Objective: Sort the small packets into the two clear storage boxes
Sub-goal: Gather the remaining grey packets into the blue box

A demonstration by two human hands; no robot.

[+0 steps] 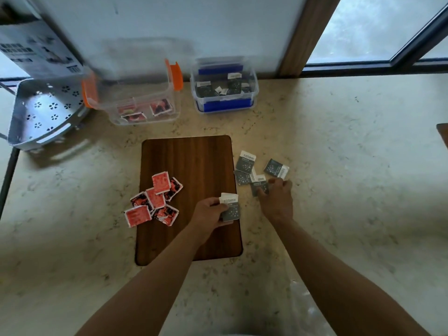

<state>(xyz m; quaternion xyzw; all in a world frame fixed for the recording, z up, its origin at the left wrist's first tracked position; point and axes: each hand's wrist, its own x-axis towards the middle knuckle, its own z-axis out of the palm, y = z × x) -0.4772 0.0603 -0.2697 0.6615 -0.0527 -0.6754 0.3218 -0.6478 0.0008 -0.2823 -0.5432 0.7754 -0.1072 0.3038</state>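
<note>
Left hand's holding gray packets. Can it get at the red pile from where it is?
Probably yes for reach: the red packet pile lies just left of the left hand, with bare cutting board between. But its grip is full of gray packets, so picking up looks awkward.

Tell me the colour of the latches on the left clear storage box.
Orange latches on the left clear storage box, shown in the head view.

I count seven red packets (155,200) on the board's left edge, five grey packets (252,174), two clear boxes (143,103).

Two boxes (143,103) (224,89) stand behind the board (191,166)
</note>
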